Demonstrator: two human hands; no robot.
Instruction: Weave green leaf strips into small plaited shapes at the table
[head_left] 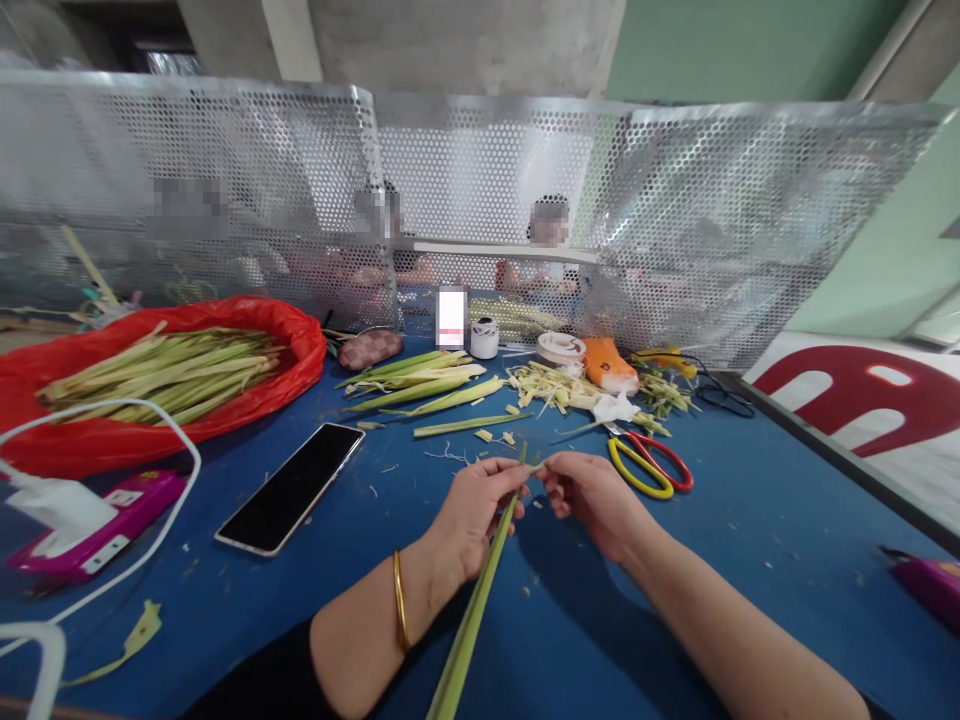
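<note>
A long green leaf strip (472,610) runs from the bottom edge up between my two hands over the blue table (750,560). My left hand (476,510), with a gold bangle on the wrist, is closed around the strip near its upper end. My right hand (589,495) pinches the strip's tip with thumb and fingers, just to the right of the left hand. Both hands hover a little above the table.
Scissors with yellow and red handles (649,462) lie just beyond my right hand. A black phone (292,487) lies to the left. A red bag (296,345) holds leaf strips; more strips (420,385) and trimmings lie ahead. A perforated metal screen (480,200) stands behind, with people beyond it.
</note>
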